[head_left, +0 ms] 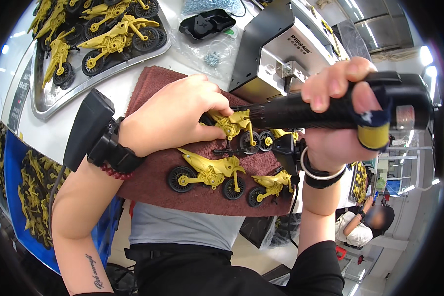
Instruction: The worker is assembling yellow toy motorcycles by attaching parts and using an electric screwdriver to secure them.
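Note:
My left hand (175,116) presses down on a yellow toy motorcycle (237,126) lying on a dark red towel (153,84). My right hand (338,111) grips a black electric screwdriver (311,109) held sideways, its tip pointing left at that motorcycle. Two more yellow toy motorcycles with black wheels lie nearer me on the towel, one in the middle (207,173) and one to the right (271,185). A black device is strapped to my left wrist.
A metal tray (49,106) with several yellow motorcycles sits at the upper left. A grey machine (276,47) stands behind the towel, with a black plastic tray (207,23) and bags of screws beside it. A blue bin (15,163) of yellow parts is at left. Another person sits at lower right.

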### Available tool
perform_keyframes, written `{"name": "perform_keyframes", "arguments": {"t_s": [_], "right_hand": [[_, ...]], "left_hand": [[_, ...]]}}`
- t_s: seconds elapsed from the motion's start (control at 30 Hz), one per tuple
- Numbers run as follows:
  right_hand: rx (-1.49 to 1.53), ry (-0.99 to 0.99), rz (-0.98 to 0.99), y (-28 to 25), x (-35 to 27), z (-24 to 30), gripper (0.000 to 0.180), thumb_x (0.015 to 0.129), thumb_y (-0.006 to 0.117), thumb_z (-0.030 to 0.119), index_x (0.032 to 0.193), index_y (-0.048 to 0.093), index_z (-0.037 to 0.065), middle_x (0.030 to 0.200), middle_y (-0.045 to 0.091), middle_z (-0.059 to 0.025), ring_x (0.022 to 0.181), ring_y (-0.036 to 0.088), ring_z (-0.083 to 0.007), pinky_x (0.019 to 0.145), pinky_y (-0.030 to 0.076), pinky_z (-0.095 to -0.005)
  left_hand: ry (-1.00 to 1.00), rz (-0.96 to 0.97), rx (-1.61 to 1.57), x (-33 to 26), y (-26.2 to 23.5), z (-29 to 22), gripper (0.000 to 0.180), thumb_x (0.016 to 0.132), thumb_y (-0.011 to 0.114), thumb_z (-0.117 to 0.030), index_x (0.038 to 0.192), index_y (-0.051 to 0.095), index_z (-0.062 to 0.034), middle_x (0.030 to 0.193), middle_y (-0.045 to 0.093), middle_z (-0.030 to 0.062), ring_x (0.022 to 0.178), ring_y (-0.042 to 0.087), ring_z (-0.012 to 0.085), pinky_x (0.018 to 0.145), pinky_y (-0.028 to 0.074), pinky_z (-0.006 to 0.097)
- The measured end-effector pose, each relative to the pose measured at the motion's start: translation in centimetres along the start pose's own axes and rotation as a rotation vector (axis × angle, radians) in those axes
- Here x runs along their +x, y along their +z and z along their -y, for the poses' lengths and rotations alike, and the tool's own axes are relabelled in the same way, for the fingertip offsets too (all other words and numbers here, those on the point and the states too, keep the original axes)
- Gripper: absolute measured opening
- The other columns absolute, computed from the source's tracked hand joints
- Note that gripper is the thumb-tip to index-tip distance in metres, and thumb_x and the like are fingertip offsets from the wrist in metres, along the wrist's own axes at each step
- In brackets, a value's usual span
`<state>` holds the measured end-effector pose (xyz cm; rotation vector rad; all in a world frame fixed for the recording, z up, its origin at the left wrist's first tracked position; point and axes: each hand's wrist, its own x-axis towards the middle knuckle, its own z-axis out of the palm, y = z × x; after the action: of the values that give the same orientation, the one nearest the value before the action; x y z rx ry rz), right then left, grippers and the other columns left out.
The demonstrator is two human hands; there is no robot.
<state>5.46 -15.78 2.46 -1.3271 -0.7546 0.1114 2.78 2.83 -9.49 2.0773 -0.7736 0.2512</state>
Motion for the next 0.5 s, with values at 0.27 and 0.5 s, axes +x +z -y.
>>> {"name": "perform_keyframes", "arguments": {"t_s": [0.27, 0.5], "right_hand": [[0.027, -0.029, 0.059, -1.9, -0.9, 1.3, 0.03, 0.076, 0.059, 0.024, 0.095, 0.046, 0.004, 0.081, 0.046, -0.0058, 0.06, 0.046, -0.0145, 0.061, 0.034, -0.0303], [-0.036, -0.395, -0.219, -4.1, 0.0, 6.1, 0.037, 0.066, 0.059, 0.027, 0.09, 0.05, 0.0, 0.087, 0.047, -0.0096, 0.071, 0.046, -0.0177, 0.075, 0.036, -0.0336]], "left_hand": [[-0.023, 0.038, 0.015, 0.2, -0.3, -0.5, 0.029, 0.065, 0.072, -0.017, 0.092, 0.067, -0.0061, 0.082, 0.06, 0.0057, 0.084, 0.051, 0.0245, 0.077, 0.043, 0.034], [-0.057, 0.074, 0.056, -0.1, -0.4, -0.6, 0.03, 0.067, 0.07, -0.017, 0.095, 0.066, -0.0069, 0.083, 0.057, 0.0062, 0.087, 0.05, 0.0252, 0.081, 0.041, 0.034]]}}
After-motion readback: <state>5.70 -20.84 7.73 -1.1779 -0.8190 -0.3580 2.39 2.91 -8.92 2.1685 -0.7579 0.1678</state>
